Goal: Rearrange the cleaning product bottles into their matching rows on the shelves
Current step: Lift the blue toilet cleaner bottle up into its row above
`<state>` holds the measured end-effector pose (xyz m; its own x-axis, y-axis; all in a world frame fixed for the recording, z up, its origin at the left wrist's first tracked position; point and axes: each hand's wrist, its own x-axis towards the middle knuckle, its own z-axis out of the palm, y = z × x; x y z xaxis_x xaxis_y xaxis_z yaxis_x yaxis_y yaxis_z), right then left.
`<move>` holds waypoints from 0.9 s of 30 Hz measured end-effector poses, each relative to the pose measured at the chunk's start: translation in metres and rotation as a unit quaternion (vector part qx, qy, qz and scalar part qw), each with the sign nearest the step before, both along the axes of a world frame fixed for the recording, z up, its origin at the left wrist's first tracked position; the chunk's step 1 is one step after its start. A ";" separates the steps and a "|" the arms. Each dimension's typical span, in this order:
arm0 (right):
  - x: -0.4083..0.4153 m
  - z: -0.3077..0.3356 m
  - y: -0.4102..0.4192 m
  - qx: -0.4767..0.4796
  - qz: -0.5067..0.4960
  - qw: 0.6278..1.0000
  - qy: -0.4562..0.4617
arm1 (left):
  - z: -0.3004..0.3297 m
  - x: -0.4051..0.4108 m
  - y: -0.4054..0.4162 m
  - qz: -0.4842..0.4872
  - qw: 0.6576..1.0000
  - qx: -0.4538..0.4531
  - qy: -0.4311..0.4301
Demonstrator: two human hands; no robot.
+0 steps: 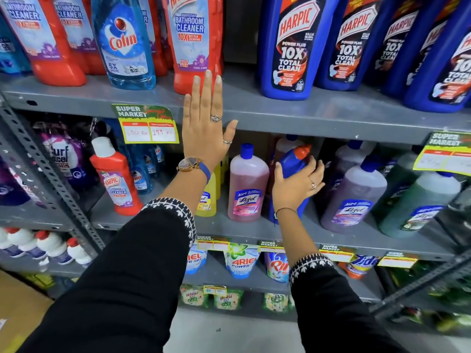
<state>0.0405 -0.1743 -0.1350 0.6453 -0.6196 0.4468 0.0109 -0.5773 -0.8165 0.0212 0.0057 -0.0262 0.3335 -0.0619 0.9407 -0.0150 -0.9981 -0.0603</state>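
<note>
The right hand is closed around a blue Harpic toilet-cleaner bottle with a red cap, which stands tilted on the middle shelf among the Lizol floor cleaners, just right of the pink Lizol bottle. That bottle is out of place; judging by the labels, it belongs on the upper shelf with the blue Harpic Power Plus row, above and to the right of the pink Lizol. The left hand is flat and spread wide, holding nothing, its fingertips at the foot of a red Harpic Bathroom Cleaner bottle on the upper shelf, above and left of the pink Lizol.

The sorting looks partly done at best. Besides the blue bottle in hand, two strays remain: a blue Colin glass-cleaner bottle stands among the red bathroom cleaners up top, and a single red Harpic Bathroom Cleaner sits on the middle shelf, well left of the pink Lizol, in front of more Colin bottles.

Counted as far as visible: four blue Harpic Power Plus bottles in front on the upper shelf, three red bathroom cleaners there plus others partly hidden behind, one Colin among them. On the middle shelf, one pink, one yellow, one purple and one green Lizol in front; the rows behind are too hidden to count.
</note>
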 end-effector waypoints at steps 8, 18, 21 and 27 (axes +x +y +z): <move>0.020 -0.004 -0.012 -0.030 0.039 0.992 0.119 | 0.000 0.000 0.001 0.005 1.000 0.006 -0.001; -0.028 -0.008 -0.013 -0.029 0.048 0.998 0.005 | 0.002 -0.002 0.000 0.012 1.000 0.011 0.012; -0.043 0.006 -0.013 -0.039 0.056 0.998 -0.015 | 0.002 -0.003 0.000 0.001 1.000 0.009 0.016; -0.079 0.072 -0.018 -0.069 0.053 0.993 -0.074 | 0.003 -0.003 -0.001 -0.017 0.999 -0.007 0.035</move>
<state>-0.0381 -0.1918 -0.0632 0.6243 -0.4771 0.6185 0.1925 -0.6734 -0.7138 0.0177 0.0052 -0.0232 0.3968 -0.0619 0.9158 -0.0529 -0.9976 -0.0446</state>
